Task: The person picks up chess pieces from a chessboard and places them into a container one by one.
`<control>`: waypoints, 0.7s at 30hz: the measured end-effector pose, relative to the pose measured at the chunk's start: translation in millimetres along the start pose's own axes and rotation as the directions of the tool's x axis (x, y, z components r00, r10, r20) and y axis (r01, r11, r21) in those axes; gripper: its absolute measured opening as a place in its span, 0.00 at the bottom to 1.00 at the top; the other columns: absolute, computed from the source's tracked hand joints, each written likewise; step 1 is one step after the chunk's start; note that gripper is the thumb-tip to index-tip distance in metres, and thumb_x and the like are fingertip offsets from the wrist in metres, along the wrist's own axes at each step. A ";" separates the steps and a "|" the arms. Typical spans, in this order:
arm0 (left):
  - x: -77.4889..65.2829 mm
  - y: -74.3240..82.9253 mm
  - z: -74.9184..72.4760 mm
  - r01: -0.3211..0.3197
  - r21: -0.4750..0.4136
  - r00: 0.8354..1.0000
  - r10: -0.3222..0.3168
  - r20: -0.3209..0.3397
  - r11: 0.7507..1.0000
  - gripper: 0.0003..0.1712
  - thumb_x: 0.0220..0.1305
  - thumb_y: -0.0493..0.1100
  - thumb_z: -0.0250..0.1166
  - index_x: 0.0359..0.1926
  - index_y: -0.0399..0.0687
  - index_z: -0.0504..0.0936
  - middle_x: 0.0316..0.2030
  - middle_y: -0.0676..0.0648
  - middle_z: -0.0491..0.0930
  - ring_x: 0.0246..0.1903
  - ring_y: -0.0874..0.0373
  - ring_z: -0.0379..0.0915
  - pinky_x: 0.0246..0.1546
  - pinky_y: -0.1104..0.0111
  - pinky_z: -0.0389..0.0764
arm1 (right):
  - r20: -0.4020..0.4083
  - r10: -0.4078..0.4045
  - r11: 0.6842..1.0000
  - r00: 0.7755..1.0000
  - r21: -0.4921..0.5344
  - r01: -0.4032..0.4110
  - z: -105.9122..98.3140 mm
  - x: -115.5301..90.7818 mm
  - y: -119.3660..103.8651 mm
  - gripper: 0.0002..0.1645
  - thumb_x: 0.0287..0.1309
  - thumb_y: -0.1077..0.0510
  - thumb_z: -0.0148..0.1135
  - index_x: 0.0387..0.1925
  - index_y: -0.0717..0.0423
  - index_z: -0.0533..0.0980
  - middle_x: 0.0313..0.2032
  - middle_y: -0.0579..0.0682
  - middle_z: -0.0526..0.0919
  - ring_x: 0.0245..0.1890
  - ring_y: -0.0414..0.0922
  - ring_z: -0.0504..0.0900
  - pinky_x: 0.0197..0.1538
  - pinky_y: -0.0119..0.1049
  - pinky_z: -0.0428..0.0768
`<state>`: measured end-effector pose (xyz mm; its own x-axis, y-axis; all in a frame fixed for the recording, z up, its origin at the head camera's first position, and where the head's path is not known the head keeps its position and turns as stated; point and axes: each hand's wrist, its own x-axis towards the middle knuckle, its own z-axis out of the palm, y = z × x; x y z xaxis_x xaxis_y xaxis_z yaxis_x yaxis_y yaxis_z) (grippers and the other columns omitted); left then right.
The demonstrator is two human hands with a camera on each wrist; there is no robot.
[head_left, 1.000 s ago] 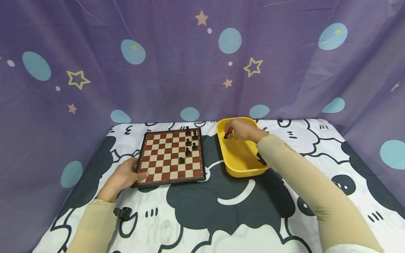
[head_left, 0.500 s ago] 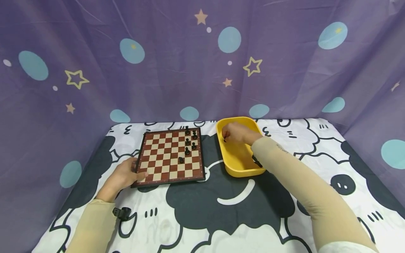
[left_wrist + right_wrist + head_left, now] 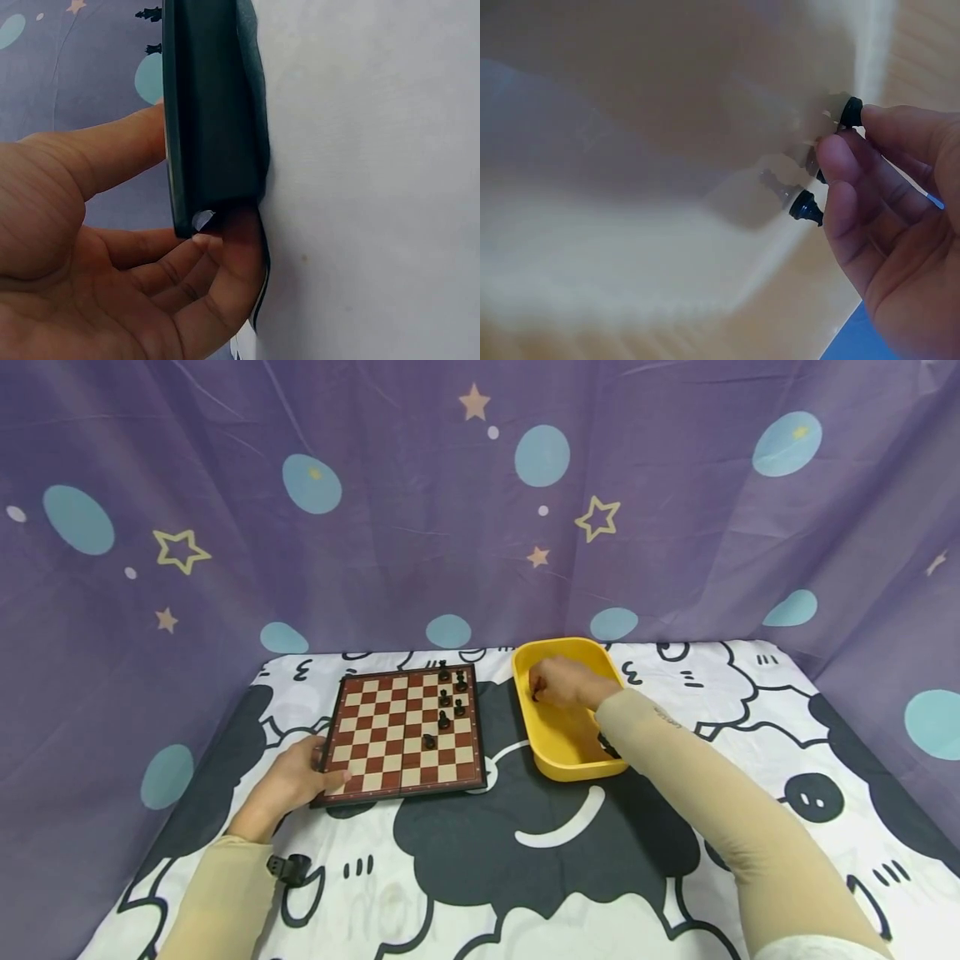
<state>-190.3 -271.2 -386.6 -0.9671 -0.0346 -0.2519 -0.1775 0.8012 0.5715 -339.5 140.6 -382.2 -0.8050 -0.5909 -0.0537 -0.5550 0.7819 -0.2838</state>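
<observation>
On the left of the worktop [image 3: 360, 902], the left hand [image 3: 296, 772] grips the near left corner of a brown-and-cream chessboard [image 3: 375, 735], thumb over the top, fingers beneath the edge. Six black chessmen [image 3: 444, 721] stand on the board's right half, strung out from its far edge toward the near side. To the right, apart from the board, sits a yellow tray [image 3: 570, 741]. The right hand [image 3: 566, 683] reaches into its left part, fingers drawn narrow, and pinches a small black piece [image 3: 851, 113] between thumb and fingertips. A dark pawn [image 3: 806, 206] is in the tray just beside those fingertips; a third piece is mostly hidden behind them. A purple curtain [image 3: 405, 527] hangs at the far side.
</observation>
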 end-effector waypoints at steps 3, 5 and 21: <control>0.1 -0.1 0.2 0.004 -0.003 1.000 -0.004 0.001 1.000 0.48 0.56 0.50 0.71 0.65 0.27 0.57 0.45 0.33 0.74 0.40 0.46 0.73 0.37 0.55 0.73 | 0.003 0.008 1.000 1.000 0.004 -0.008 0.7 -1.0 -0.1 0.05 0.55 0.62 0.65 0.35 0.54 0.82 0.33 0.47 0.83 0.34 0.45 0.78 0.43 0.41 0.76; 0.3 -0.4 0.2 0.005 -0.005 1.000 -0.005 0.001 1.000 0.48 0.56 0.50 0.71 0.65 0.27 0.57 0.45 0.32 0.74 0.40 0.46 0.73 0.37 0.55 0.73 | 0.000 0.009 1.000 1.000 0.010 -0.009 1.1 -1.2 -0.2 0.05 0.55 0.62 0.65 0.35 0.54 0.83 0.34 0.47 0.83 0.34 0.44 0.78 0.43 0.40 0.76; 0.4 -1.0 0.3 -0.004 -0.004 1.000 0.004 -0.001 1.000 0.46 0.56 0.50 0.71 0.64 0.27 0.59 0.44 0.33 0.76 0.40 0.46 0.74 0.37 0.55 0.73 | -0.023 0.016 0.996 1.000 0.090 -0.014 -4.5 -5.8 -2.5 0.12 0.54 0.63 0.65 0.41 0.61 0.81 0.35 0.52 0.83 0.37 0.47 0.78 0.47 0.42 0.75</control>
<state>-190.5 -271.9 -387.5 -0.9681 -0.0319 -0.2486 -0.1740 0.7992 0.5754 -334.3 143.0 -376.8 -0.8187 -0.5731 -0.0359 -0.5224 0.7693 -0.3678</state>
